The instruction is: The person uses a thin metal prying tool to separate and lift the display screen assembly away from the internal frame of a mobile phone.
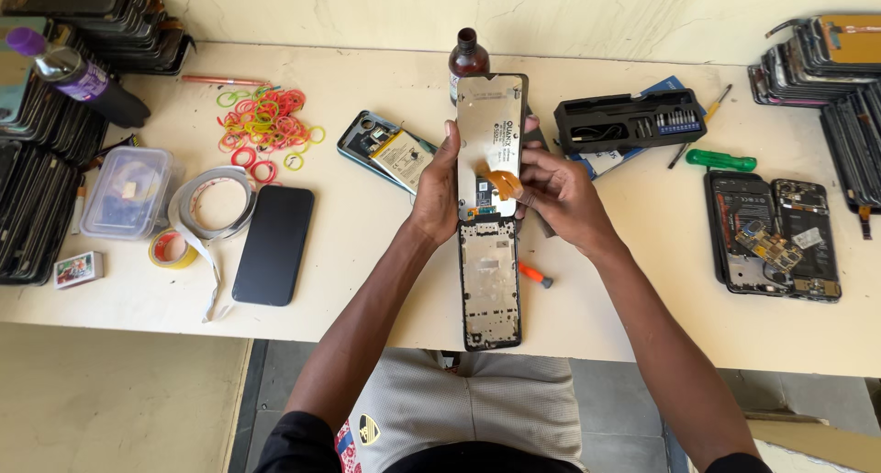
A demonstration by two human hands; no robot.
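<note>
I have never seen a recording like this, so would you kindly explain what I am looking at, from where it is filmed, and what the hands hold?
There is no machine here: a person works with two bare hands, and one camera worn on the head looks down at a pale table. The left hand grips the edge of a phone display panel, seen from its back. The right hand pinches the panel's orange flex cable. Below lies a bare phone frame. Around them lie coloured rubber bands, tape rolls, a black phone, a brown bottle, a screwdriver bit case and opened phones.
</note>
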